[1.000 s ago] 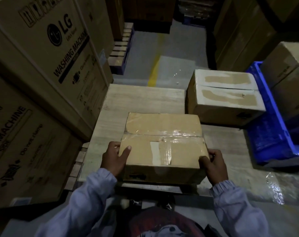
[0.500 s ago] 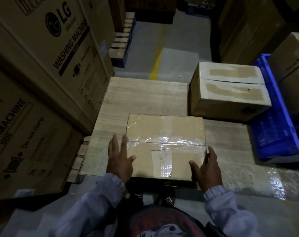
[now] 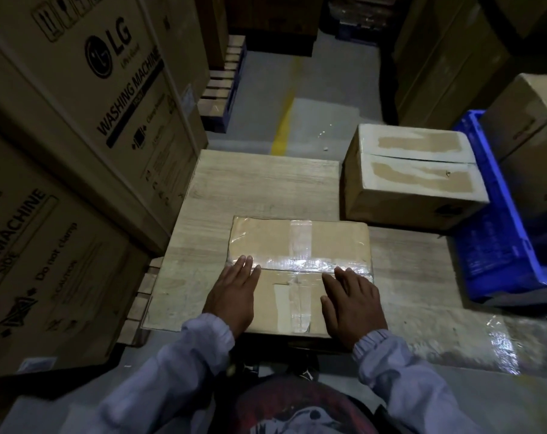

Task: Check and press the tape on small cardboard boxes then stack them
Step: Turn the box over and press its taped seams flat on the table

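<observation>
**A:** Through the head camera, where did the box sit?

**B:** The small cardboard box [image 3: 297,242] lay flat on the wood-grain tabletop [image 3: 259,183], at its near edge, straight in front of the person. A shiny seam tape [image 3: 300,265] ran left to right between the top flaps. A second strip [image 3: 300,234] crossed it, running from the far edge towards the near one.

**A:** And the hands?

**B:** Both were on the lid. The left hand [image 3: 231,296] lay flat and open on the near-left part, fingers straight and close together, their tips reaching the seam tape. The right hand [image 3: 350,305] lay flat on the near-right part, fingers straight and a little spread, with the tips touching the same strip. Neither hand curled round anything. Pale sleeves [image 3: 203,339] covered both wrists.

**A:** Was anything else near the box?

**B:** A second box [image 3: 413,186] stood beyond it and to the right, apart from the first. Its top was whitish with brown torn patches, and a dark gap showed between its flaps. In the dim light I couldn't tell whether it rested on the tabletop or on something just behind it.

**A:** What surrounded all that?

**B:** A blue crate [image 3: 497,245] stood on the right, just beside the second box, and brown cartons [image 3: 532,120] rose behind the crate. On the left, large washing machine cartons [image 3: 78,104] printed with "LG" were stacked close against the tabletop's left edge. A yellow line [image 3: 284,126] ran along the grey floor beyond.
</observation>
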Available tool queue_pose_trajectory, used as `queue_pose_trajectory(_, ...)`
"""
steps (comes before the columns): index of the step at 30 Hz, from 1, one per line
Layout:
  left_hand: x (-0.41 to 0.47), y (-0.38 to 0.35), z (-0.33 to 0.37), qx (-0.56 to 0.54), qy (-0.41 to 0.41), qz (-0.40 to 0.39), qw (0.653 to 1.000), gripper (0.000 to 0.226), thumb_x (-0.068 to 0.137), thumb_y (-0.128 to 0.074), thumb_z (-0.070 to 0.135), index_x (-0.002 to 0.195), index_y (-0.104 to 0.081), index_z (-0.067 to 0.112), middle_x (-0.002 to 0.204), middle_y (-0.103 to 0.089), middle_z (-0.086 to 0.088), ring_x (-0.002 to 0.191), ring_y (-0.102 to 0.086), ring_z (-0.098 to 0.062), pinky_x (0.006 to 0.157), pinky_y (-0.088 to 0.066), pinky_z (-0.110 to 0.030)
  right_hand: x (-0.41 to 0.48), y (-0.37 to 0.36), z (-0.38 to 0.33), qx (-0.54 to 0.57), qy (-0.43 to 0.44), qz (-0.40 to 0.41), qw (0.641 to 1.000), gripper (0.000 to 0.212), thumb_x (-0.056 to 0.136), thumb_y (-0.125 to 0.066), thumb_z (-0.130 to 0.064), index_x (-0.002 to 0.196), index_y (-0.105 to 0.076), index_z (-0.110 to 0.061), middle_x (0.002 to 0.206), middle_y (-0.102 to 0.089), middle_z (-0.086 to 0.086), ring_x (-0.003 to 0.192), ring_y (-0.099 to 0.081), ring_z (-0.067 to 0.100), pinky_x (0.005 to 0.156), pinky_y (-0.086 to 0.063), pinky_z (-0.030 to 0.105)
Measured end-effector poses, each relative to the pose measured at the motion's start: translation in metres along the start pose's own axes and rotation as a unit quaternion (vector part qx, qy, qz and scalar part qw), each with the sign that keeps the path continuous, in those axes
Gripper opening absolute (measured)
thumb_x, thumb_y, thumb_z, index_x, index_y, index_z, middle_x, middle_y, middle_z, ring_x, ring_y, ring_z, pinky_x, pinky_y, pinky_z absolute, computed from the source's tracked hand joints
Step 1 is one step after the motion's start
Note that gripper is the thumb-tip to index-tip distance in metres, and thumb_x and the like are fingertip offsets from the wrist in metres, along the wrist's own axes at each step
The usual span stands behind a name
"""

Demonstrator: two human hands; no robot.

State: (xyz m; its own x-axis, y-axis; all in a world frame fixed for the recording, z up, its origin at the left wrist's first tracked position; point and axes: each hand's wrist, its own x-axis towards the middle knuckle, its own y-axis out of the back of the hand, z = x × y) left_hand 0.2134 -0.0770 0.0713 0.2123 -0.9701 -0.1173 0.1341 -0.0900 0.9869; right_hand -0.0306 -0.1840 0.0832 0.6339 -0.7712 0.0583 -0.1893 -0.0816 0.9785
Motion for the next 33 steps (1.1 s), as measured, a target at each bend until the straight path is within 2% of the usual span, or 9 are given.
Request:
queue_pose_trajectory(3, 0.006, 0.012, -0.002, -0.027, -0.012, 0.048, 0.998, 0.041, 0.085, -0.056, 0.018, 0.125, -0.063, 0.014, 0.139, -0.055, -0.007, 0.131, -0.050, -0.023, 0.116, -0.022, -0.033, 0.015, 0.010, 0.005, -0.014, 0.004, -0.012, 1.000, 0.036, 0.085, -0.052, -0.044, 0.116, -0.058, -0.027, 0.118, -0.051, 0.002, 0.102, -0.050, 0.027, 0.084, -0.039, 0.038)
queue_pose_trajectory(5, 0.010, 0.013, -0.004, -0.035, -0.014, 0.046, 0.998, 0.046, 0.093, -0.046, 0.029, 0.138, -0.051, 0.017, 0.149, -0.045, -0.005, 0.139, -0.040, -0.021, 0.118, -0.016, -0.033, 0.025, 0.008, 0.008, -0.012, -0.008, -0.034, 0.999, 0.047, 0.087, -0.051, -0.047, 0.128, -0.052, -0.024, 0.132, -0.046, 0.007, 0.117, -0.046, 0.030, 0.095, -0.040, 0.041)
queue_pose_trajectory(7, 0.013, 0.009, -0.004, -0.023, -0.016, 0.021, 0.999, 0.053, 0.097, -0.032, 0.034, 0.147, -0.037, 0.019, 0.155, -0.035, -0.004, 0.144, -0.030, -0.020, 0.117, -0.011, -0.035, 0.029, 0.001, 0.009, -0.012, -0.016, -0.052, 0.998, 0.062, 0.092, -0.040, -0.052, 0.145, -0.039, -0.021, 0.153, -0.030, 0.012, 0.140, -0.030, 0.032, 0.111, -0.031, 0.046)
queue_pose_trajectory(10, 0.014, 0.002, -0.005, -0.021, -0.011, 0.004, 1.000, 0.055, 0.098, -0.026, 0.036, 0.150, -0.031, 0.020, 0.158, -0.028, -0.003, 0.147, -0.022, -0.019, 0.118, -0.009, -0.037, 0.028, -0.007, 0.008, -0.015, -0.017, -0.064, 0.998, 0.066, 0.093, -0.031, -0.054, 0.150, -0.033, -0.020, 0.159, -0.020, 0.011, 0.147, -0.016, 0.029, 0.116, -0.021, 0.047)
queue_pose_trajectory(14, 0.017, 0.004, -0.006, -0.038, -0.001, 0.029, 0.999, 0.053, 0.098, -0.027, 0.039, 0.149, -0.035, 0.025, 0.157, -0.030, 0.002, 0.146, -0.025, -0.016, 0.117, -0.014, -0.034, 0.033, -0.004, 0.007, -0.019, -0.026, -0.051, 0.998, 0.060, 0.091, -0.039, -0.054, 0.141, -0.046, -0.022, 0.152, -0.035, 0.011, 0.139, -0.032, 0.031, 0.109, -0.029, 0.046)
queue_pose_trajectory(18, 0.034, 0.010, -0.005, -0.025, 0.037, 0.033, 0.998, 0.059, 0.098, -0.026, 0.049, 0.154, -0.016, 0.031, 0.164, -0.005, 0.004, 0.148, -0.009, -0.015, 0.118, -0.008, -0.035, 0.057, 0.009, 0.010, 0.008, -0.024, 0.017, 1.000, 0.040, 0.086, -0.047, -0.051, 0.110, -0.057, -0.021, 0.118, -0.050, 0.005, 0.106, -0.049, 0.029, 0.088, -0.036, 0.039)
queue_pose_trajectory(21, 0.056, 0.011, -0.009, -0.010, 0.059, 0.025, 0.998, 0.064, 0.097, -0.024, 0.053, 0.155, -0.004, 0.033, 0.163, 0.006, 0.000, 0.150, 0.006, -0.018, 0.119, 0.005, -0.036, 0.076, 0.004, 0.018, 0.012, -0.043, 0.000, 0.999, 0.060, 0.089, -0.038, -0.054, 0.133, -0.048, -0.013, 0.138, -0.042, 0.013, 0.129, -0.039, 0.034, 0.106, -0.031, 0.044)
queue_pose_trajectory(25, 0.066, 0.006, -0.014, -0.003, 0.060, 0.028, 0.998, 0.066, 0.095, -0.023, 0.054, 0.155, -0.004, 0.034, 0.164, 0.005, 0.001, 0.150, 0.006, -0.020, 0.121, -0.003, -0.042, 0.082, -0.009, 0.022, -0.036, -0.042, -0.055, 0.997, 0.074, 0.092, -0.025, -0.058, 0.152, -0.025, -0.015, 0.160, -0.014, 0.014, 0.149, -0.009, 0.030, 0.119, -0.013, 0.048)
queue_pose_trajectory(33, 0.067, 0.004, -0.013, -0.036, 0.064, 0.036, 0.997, 0.068, 0.094, -0.030, 0.055, 0.154, -0.003, 0.037, 0.164, 0.007, 0.005, 0.150, 0.009, -0.016, 0.120, -0.011, -0.046, 0.083, -0.007, 0.022, -0.017, -0.052, -0.033, 0.998, 0.068, 0.092, -0.037, -0.053, 0.149, -0.031, -0.017, 0.159, -0.018, 0.015, 0.147, -0.012, 0.033, 0.119, -0.016, 0.048)
